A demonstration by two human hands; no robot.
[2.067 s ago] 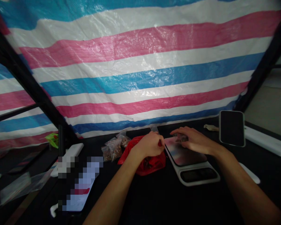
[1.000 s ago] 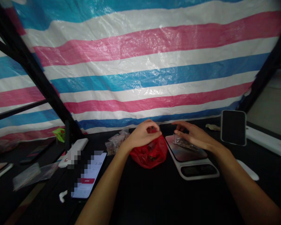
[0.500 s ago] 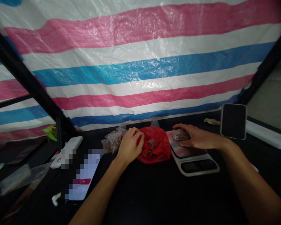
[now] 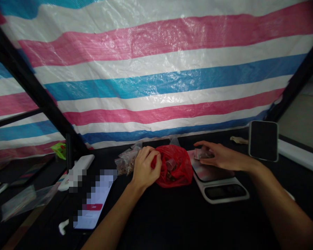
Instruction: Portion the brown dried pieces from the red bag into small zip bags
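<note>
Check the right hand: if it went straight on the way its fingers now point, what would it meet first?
The right hand, pinching a small clear bag, points left. It would probably meet the red plastic bag first, though depth is hard to judge from this view.

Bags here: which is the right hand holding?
The small clear bag in the right hand, above the scale; the red bag is at the left hand, the other clear bags beside it.

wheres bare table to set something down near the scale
The widest bare patch of black tabletop lies in front of the red bag and digital scale, between the phone and the right forearm. A narrow strip runs behind the right hand. Crowded: around the bag, with the left hand and clear plastic bags.
</note>
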